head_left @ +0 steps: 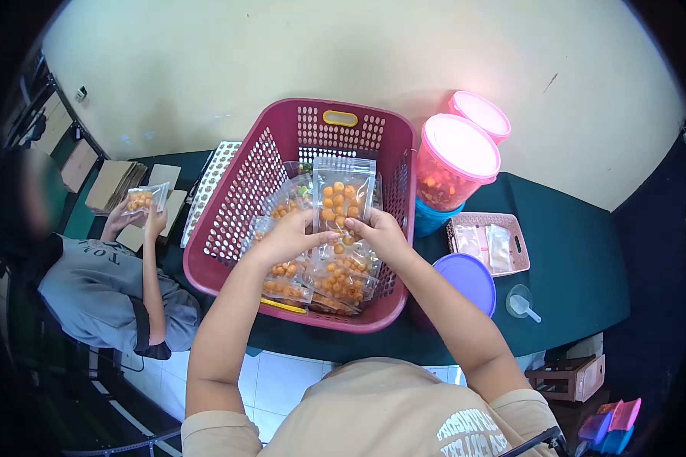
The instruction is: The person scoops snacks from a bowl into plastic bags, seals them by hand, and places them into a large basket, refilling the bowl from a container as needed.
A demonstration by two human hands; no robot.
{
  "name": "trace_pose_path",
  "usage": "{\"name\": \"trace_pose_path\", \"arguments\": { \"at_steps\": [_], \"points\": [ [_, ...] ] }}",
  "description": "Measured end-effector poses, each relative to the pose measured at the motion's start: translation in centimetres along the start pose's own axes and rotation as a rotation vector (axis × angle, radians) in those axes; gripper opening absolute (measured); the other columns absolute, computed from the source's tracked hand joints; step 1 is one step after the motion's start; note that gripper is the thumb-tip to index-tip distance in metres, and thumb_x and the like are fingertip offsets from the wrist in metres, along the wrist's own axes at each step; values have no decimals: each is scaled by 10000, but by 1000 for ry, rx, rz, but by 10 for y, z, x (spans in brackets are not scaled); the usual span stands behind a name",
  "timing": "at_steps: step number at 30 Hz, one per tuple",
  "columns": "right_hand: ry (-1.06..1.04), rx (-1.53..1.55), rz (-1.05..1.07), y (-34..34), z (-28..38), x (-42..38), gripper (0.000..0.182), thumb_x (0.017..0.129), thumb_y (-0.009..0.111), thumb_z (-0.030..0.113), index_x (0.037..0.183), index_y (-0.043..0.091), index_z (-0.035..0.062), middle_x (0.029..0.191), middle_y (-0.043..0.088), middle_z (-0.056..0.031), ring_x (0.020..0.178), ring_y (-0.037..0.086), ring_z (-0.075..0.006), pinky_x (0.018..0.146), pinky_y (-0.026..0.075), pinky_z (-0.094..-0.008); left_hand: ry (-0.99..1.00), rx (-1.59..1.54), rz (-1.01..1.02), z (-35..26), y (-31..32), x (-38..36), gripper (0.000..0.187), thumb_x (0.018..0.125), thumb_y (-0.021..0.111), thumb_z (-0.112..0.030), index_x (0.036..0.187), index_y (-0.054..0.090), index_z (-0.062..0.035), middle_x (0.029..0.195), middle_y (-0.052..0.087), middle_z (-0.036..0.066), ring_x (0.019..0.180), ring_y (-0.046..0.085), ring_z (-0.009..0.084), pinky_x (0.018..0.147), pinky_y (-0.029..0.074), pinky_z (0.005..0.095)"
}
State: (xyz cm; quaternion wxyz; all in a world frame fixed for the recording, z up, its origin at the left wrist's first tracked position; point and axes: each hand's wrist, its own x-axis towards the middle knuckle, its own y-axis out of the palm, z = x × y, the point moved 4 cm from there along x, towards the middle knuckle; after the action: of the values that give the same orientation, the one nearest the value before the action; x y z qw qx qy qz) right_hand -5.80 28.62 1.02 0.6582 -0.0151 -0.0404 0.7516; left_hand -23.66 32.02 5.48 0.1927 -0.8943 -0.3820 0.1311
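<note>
A clear zip pouch [343, 196] with round orange snacks inside is held upright over the basket. My left hand [296, 238] grips its left side, the thumb pressed on the front. On the right side my right hand [379, 234] pinches the same pouch, its thumb close to the other one. Beneath and around both hands, the maroon perforated basket [232, 190] contains several similar filled pouches [343, 283]. The lower part of the held pouch overlaps those below it, so its bottom edge is hard to make out.
At the left, a co-worker [103, 274] holds another snack pouch [141, 199]. Right of the basket stand pink-lidded tubs [460, 152], a purple-lidded tub [469, 283], a pink tray [520, 236] with plastic bags and a scoop [521, 306]. Brown cardboard pieces [110, 186] lie at the left.
</note>
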Motion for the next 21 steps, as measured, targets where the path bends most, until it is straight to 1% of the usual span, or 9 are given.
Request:
{"name": "trace_pose_path", "arguments": {
  "at_steps": [1, 3, 6, 8, 11, 13, 15, 19, 21],
  "points": [
    [0, 1, 0, 0, -2, 1, 356, 943, 602, 269, 1156, 589, -15, 1059, 639, -48, 899, 592, -98, 785, 479, -258, 2, -2, -4, 9, 0, 4, 437, 866, 704, -282, 1177, 593, 4, 1069, 662, 115, 978, 616, 167, 866, 484, 325],
    [33, 146, -32, 1, -2, 1, 340, 945, 598, 248, 1168, 586, -8, 1058, 641, -57, 890, 597, -107, 788, 475, -263, 4, -3, -4, 13, 1, 6, 425, 870, 700, -270, 1173, 594, 7, 1075, 660, 115, 981, 616, 167, 872, 483, 327],
    [-7, 111, -43, 6, 11, -4, 319, 945, 594, 219, 1173, 585, -4, 1047, 644, -59, 871, 608, -108, 761, 499, -264, 44, -48, -50, 5, 1, 3, 418, 884, 684, -258, 1182, 575, 14, 1057, 658, 106, 962, 615, 151, 840, 496, 319],
    [7, 81, -37, 5, 8, -3, 324, 947, 589, 216, 1185, 577, -3, 1050, 644, -59, 872, 616, -111, 737, 516, -267, -14, -118, -87, 3, -1, 2, 410, 900, 665, -244, 1202, 552, 10, 1051, 651, 99, 941, 615, 138, 799, 509, 302],
    [37, 63, -25, 4, 6, -2, 334, 948, 584, 213, 1199, 566, -5, 1059, 642, -60, 874, 631, -118, 696, 543, -272, -13, -231, -81, 11, -1, 6, 405, 911, 650, -228, 1218, 534, 11, 1061, 643, 96, 929, 621, 139, 771, 525, 290],
    [54, 75, -19, 4, 7, -2, 338, 946, 585, 213, 1201, 562, -9, 1066, 640, -60, 876, 638, -122, 678, 554, -275, -21, -202, -77, 10, -2, 7, 390, 914, 645, -217, 1211, 538, 11, 1062, 640, 92, 921, 623, 140, 769, 530, 288],
    [116, 105, -21, 5, 7, -3, 353, 952, 576, 224, 1226, 541, 5, 1056, 641, -63, 854, 644, -128, 670, 551, -279, -30, -173, -72, 11, -1, 7, 374, 916, 640, -207, 1204, 541, 12, 1063, 638, 87, 913, 625, 141, 767, 535, 286],
    [76, 233, -68, 2, 3, -1, 405, 952, 575, 299, 1233, 526, 12, 1031, 637, -89, 806, 634, -144, 627, 554, -281, -9, -204, -112, 11, -2, 8, 374, 915, 641, -198, 1203, 540, 18, 1047, 640, 97, 915, 624, 142, 765, 541, 290],
    [81, 265, -70, 2, 5, -3, 411, 966, 540, 332, 1250, 508, 37, 1038, 630, -95, 794, 634, -145, 622, 545, -272, -8, -188, -123, 9, -3, 7, 379, 914, 642, -198, 1206, 539, 19, 1038, 642, 100, 916, 624, 142, 764, 541, 289]
  ]
}}
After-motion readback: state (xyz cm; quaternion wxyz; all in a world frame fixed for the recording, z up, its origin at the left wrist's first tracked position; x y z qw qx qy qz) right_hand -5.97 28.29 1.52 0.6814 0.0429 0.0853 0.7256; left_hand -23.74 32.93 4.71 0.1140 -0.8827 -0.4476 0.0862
